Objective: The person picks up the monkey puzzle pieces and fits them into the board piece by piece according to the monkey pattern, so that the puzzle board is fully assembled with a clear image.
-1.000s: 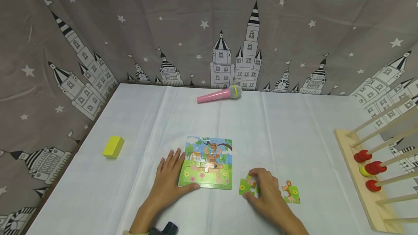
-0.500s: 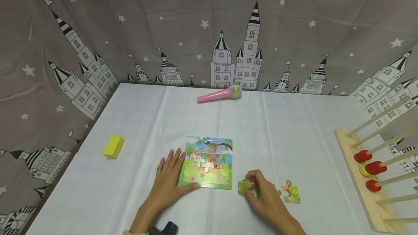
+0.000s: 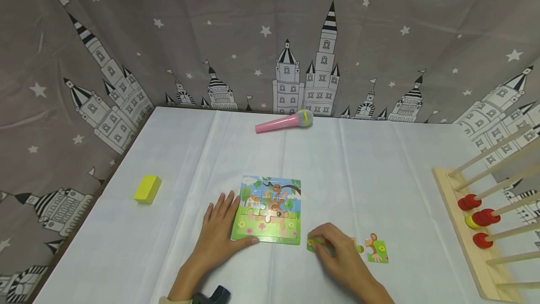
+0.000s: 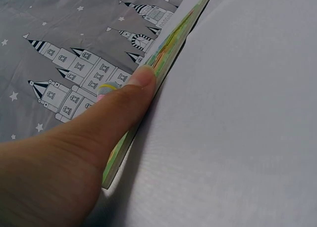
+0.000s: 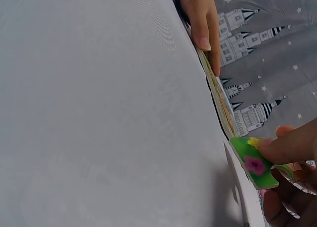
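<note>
A square jigsaw puzzle (image 3: pixel 266 210) with a picture of brown animals, a house and flowers lies on the white cloth. My left hand (image 3: pixel 221 233) lies along its left side with straight fingers; in the left wrist view the thumb (image 4: pixel 141 78) rests on the board's edge. To the right of the board, my right hand (image 3: pixel 339 254) pinches a green puzzle piece (image 5: pixel 255 162) between thumb and fingers. That piece shows a pink and a yellow flower and is tilted. Another puzzle piece (image 3: pixel 378 250) lies right of this hand, and one more piece (image 3: pixel 359 248) peeks out from behind it.
A yellow block (image 3: pixel 147 189) sits at the left. Near the back edge lies a pink toy microphone (image 3: pixel 283 122). On the right stands a wooden bead rack (image 3: pixel 472 233) with rods and red and yellow beads. A dark object (image 3: pixel 215 296) shows by the left wrist.
My right hand's fingers have closed on the green piece and tipped it, so less of its face shows in the head view. The left hand and the board have stayed put.
</note>
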`<state>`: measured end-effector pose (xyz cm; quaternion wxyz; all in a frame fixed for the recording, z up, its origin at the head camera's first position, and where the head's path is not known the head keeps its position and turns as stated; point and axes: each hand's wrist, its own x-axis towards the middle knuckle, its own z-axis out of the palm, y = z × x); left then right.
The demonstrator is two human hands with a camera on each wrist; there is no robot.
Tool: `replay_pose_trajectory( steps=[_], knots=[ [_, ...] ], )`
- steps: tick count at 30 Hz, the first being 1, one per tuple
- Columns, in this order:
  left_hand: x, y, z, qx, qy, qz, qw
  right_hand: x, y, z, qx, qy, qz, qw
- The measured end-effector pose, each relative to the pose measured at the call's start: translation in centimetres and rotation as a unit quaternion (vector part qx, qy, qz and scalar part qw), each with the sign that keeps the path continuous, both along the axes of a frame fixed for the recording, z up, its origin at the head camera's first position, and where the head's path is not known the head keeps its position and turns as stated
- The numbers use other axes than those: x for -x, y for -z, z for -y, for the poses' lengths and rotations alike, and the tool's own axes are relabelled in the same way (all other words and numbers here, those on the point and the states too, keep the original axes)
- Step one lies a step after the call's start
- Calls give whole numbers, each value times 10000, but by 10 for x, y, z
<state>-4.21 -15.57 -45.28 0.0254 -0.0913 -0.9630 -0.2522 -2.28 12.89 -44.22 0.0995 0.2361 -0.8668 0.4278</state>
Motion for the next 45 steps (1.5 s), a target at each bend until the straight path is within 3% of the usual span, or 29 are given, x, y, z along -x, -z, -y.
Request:
replay_pose_trajectory(
  steps=[8, 16, 28, 37, 45],
  knots=[
    [0, -1, 0, 66, -26, -62, 10000, 7, -8, 8, -64, -103, 48, 9999],
    [0, 0, 0, 48, -8, -63, 10000, 25, -21, 38, -259, -23, -11, 9997],
    [0, 1, 0, 12, 36, -54, 10000, 51, -13, 92, -60, -340, 626, 9974],
    [-1, 2, 1, 10, 110, -195, 9997, 57, -11, 123, 36, -678, 794, 9945],
    [0, 2, 2, 126, 126, -274, 9995, 59, -12, 129, -213, -582, 892, 9941]
  ],
)
